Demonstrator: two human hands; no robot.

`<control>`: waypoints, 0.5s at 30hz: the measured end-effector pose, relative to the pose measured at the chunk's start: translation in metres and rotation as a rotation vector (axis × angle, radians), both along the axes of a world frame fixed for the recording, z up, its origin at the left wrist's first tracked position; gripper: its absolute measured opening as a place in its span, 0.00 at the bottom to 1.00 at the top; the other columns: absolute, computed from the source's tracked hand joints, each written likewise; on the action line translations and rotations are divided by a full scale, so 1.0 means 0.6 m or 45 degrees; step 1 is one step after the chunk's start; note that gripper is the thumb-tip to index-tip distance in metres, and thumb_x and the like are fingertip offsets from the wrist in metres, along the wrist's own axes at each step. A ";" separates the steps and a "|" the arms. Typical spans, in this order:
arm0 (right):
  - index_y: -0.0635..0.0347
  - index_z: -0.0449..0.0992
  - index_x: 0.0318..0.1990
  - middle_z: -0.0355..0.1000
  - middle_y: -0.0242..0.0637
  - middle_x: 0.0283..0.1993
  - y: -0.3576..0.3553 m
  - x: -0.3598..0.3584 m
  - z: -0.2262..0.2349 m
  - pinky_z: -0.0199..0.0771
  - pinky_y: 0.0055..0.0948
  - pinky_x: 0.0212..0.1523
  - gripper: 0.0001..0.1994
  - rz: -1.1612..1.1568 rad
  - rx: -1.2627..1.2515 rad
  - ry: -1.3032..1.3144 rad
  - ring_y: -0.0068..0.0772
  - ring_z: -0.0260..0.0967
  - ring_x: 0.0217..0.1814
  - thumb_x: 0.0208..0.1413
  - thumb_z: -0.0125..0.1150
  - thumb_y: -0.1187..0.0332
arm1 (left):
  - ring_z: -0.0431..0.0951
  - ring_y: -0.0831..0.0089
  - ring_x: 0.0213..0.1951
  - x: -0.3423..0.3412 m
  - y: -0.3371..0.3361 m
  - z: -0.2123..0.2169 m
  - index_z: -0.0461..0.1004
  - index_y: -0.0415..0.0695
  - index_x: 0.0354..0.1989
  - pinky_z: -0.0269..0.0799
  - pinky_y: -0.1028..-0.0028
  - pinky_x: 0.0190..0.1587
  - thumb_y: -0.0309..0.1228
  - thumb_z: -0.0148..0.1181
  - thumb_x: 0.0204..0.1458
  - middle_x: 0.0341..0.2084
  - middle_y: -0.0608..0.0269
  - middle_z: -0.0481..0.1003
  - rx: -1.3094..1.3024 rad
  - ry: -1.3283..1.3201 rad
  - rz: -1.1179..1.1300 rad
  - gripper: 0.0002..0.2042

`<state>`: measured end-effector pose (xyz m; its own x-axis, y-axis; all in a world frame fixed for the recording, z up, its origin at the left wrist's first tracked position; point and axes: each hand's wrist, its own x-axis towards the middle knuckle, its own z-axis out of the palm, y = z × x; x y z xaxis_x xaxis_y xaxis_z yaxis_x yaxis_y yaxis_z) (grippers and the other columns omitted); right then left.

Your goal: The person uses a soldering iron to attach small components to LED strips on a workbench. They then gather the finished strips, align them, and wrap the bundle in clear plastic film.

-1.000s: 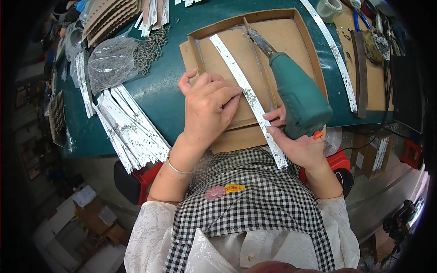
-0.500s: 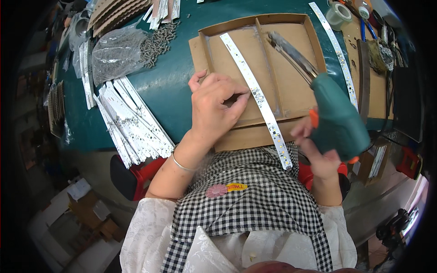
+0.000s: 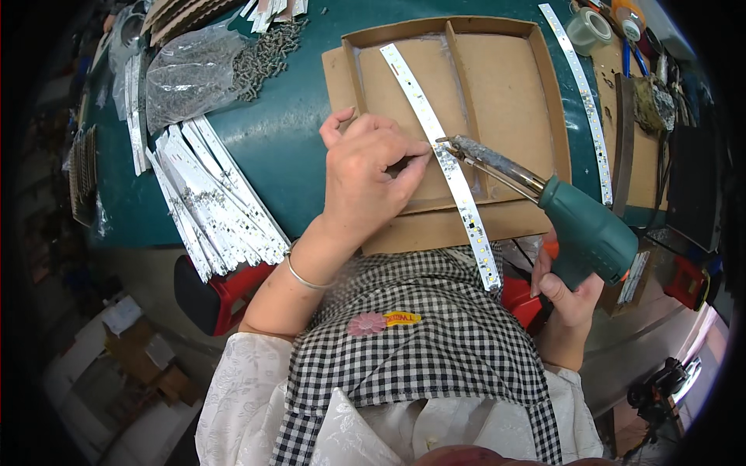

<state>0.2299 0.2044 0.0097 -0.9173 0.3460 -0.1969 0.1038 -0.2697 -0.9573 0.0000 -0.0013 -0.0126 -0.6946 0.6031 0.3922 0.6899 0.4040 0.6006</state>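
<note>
A long white LED circuit strip (image 3: pixel 469 213) lies slantwise across the cardboard tray (image 3: pixel 517 85), its near end over the checked apron. My left hand (image 3: pixel 367 167) is closed in a pinch at the strip's left edge, around mid-length. Whatever sits between those fingertips is hidden. With my right hand (image 3: pixel 571 299) I grip the handle of a green soldering gun (image 3: pixel 587 229). Its dark metal tip meets or hovers just over the strip, close to my left fingertips; actual contact cannot be made out.
Left of the tray are a pile of white strips (image 3: pixel 214 206), a clear plastic bag (image 3: pixel 194 74) and loose small metal parts (image 3: pixel 268 58). On the right lie another LED strip (image 3: pixel 583 93), a tape roll (image 3: pixel 589 31) and a dark bar (image 3: pixel 624 144).
The soldering gun has swung down and its tip has come left to the strip, beside my left fingertips. My left hand keeps its pinch at nearly the same spot.
</note>
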 end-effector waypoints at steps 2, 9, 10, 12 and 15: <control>0.73 0.62 0.61 0.70 0.50 0.50 0.000 -0.001 0.002 0.75 0.26 0.30 0.32 0.023 -0.005 -0.018 0.31 0.70 0.33 0.49 0.71 0.75 | 0.78 0.75 0.32 -0.001 0.001 -0.002 0.81 0.50 0.26 0.59 0.63 0.54 0.24 0.73 0.38 0.23 0.71 0.77 0.010 0.003 -0.006 0.07; 0.73 0.63 0.59 0.69 0.47 0.43 -0.003 -0.013 0.012 0.74 0.23 0.27 0.30 0.036 -0.011 -0.024 0.29 0.69 0.31 0.50 0.70 0.75 | 0.77 0.76 0.32 -0.001 0.000 -0.003 0.81 0.49 0.26 0.59 0.62 0.53 0.24 0.73 0.38 0.23 0.71 0.78 0.001 0.020 -0.015 0.07; 0.73 0.63 0.59 0.69 0.47 0.43 -0.001 -0.014 0.012 0.74 0.23 0.27 0.30 0.046 -0.010 -0.022 0.29 0.69 0.32 0.50 0.70 0.76 | 0.77 0.76 0.32 -0.001 0.000 -0.002 0.81 0.49 0.26 0.59 0.62 0.54 0.24 0.73 0.38 0.23 0.71 0.78 0.002 0.016 -0.015 0.07; 0.73 0.64 0.59 0.70 0.46 0.43 0.003 -0.014 0.012 0.74 0.23 0.27 0.30 0.064 -0.007 -0.018 0.29 0.69 0.32 0.49 0.71 0.76 | 0.77 0.76 0.32 -0.002 0.000 -0.001 0.81 0.49 0.26 0.59 0.62 0.54 0.24 0.73 0.38 0.23 0.71 0.78 0.001 0.014 -0.017 0.07; 0.73 0.64 0.59 0.71 0.46 0.44 0.000 -0.010 0.012 0.75 0.24 0.30 0.30 0.008 0.014 -0.055 0.30 0.70 0.34 0.48 0.71 0.77 | 0.77 0.75 0.32 -0.002 0.001 -0.003 0.81 0.49 0.25 0.59 0.60 0.54 0.24 0.72 0.38 0.22 0.72 0.77 0.021 0.005 -0.013 0.07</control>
